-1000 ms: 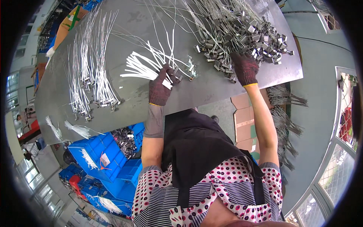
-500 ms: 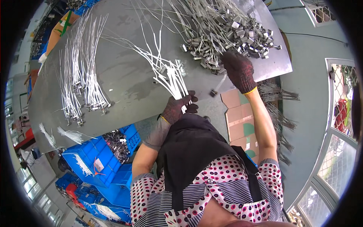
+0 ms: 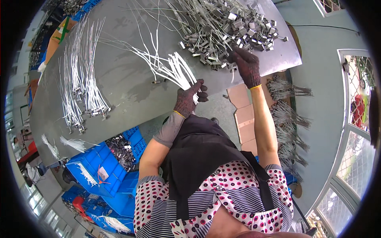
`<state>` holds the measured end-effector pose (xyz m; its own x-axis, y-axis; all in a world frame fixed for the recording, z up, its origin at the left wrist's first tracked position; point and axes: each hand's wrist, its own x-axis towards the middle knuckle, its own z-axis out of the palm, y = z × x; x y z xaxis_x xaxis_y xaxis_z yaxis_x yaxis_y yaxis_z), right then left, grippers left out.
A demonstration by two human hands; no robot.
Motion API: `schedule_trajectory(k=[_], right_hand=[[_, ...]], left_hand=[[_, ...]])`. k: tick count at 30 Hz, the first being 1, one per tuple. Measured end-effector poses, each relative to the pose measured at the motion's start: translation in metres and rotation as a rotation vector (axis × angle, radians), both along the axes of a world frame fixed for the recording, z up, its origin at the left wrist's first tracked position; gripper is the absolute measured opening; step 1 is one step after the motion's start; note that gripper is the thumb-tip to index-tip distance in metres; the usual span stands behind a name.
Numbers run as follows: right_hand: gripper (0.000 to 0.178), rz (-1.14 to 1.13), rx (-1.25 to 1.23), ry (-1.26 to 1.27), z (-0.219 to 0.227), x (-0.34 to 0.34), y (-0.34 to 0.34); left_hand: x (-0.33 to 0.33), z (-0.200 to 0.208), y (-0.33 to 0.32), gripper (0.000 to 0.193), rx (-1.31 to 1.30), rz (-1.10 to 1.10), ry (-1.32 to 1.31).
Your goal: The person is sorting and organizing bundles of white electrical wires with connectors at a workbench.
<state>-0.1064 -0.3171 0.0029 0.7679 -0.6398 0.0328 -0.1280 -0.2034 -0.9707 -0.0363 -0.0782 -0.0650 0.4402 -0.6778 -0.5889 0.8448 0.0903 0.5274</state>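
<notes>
My left hand (image 3: 189, 98), in a dark knit glove, is closed round a bundle of white-sleeved wires (image 3: 180, 73) just over the table's near edge. Their thin grey ends fan out away from me across the table. My gloved right hand (image 3: 247, 67) is at the near edge of a large pile of wires with metal block ends (image 3: 242, 29). Its thumb and fingers are pressed together, and what lies between them is hidden. A short white strip (image 3: 233, 75) shows just beside those fingertips; whether the hand holds it I cannot tell.
More white-sleeved wire bundles (image 3: 94, 93) lie on the left of the metal table (image 3: 131, 79). Blue crates (image 3: 101, 170) with parts stand below left. An opened cardboard box (image 3: 244, 119) is below the right edge, beside hanging grey wire bundles (image 3: 291, 113) along the wall.
The whole view has shifted slightly. My right hand's fingers are drawn into a tighter pinch at the pile's edge. The dark metal piece near the table's edge no longer shows plainly. My left hand keeps its bundle.
</notes>
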Motion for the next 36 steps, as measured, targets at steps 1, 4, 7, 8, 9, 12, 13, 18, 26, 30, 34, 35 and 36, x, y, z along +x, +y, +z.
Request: schedule_trajectory(k=[1,4,7,8,9,12,13,18,26,30,34,35,36], right_hand=[[0.026,-0.068,0.080,0.025,-0.009,0.002,-0.003],[0.023,-0.121,-0.175,0.152,-0.056,0.003,-0.031],[0.027,-0.033,-0.499,0.221,-0.068,0.001,-0.037],[0.027,-0.028,-0.497,0.219,-0.067,-0.004,-0.032],[0.026,-0.010,-0.389,0.180,-0.057,-0.007,-0.022],[0.025,0.027,-0.216,0.102,-0.028,-0.015,0.003],[0.025,0.041,-0.218,0.165,-0.029,-0.017,0.004],[0.025,0.078,-0.518,0.387,-0.070,-0.026,-0.012],[0.022,-0.210,-0.046,-0.001,-0.033,-0.043,-0.027],[0.023,0.004,0.178,0.069,0.030,-0.049,-0.003],[0.027,0.016,0.012,0.160,-0.015,-0.083,0.020],[0.027,0.050,0.017,0.224,-0.012,-0.093,0.031],[0.031,0.086,0.118,0.217,-0.015,-0.109,0.041]], left_hand=[[-0.001,-0.004,-0.005,0.035,0.014,0.014,-0.017],[-0.008,-0.004,-0.023,0.034,-0.019,0.049,-0.022],[-0.013,-0.004,-0.029,0.031,0.017,0.053,-0.008],[-0.016,-0.006,-0.026,0.031,0.020,0.058,-0.009],[-0.017,-0.002,-0.025,0.033,0.047,0.037,-0.026],[-0.021,0.001,-0.026,0.035,0.067,0.036,-0.055],[-0.023,0.002,-0.028,0.035,0.060,0.055,-0.069],[-0.030,-0.004,-0.046,0.034,0.050,0.037,-0.059],[-0.041,0.004,-0.048,0.028,0.147,0.021,-0.123],[-0.045,-0.018,-0.044,0.027,0.087,0.082,-0.073],[-0.050,-0.005,-0.067,0.026,0.116,0.035,-0.068],[-0.051,-0.003,-0.072,0.026,0.118,0.018,-0.072],[-0.052,0.000,-0.074,0.025,0.062,0.039,-0.080]])
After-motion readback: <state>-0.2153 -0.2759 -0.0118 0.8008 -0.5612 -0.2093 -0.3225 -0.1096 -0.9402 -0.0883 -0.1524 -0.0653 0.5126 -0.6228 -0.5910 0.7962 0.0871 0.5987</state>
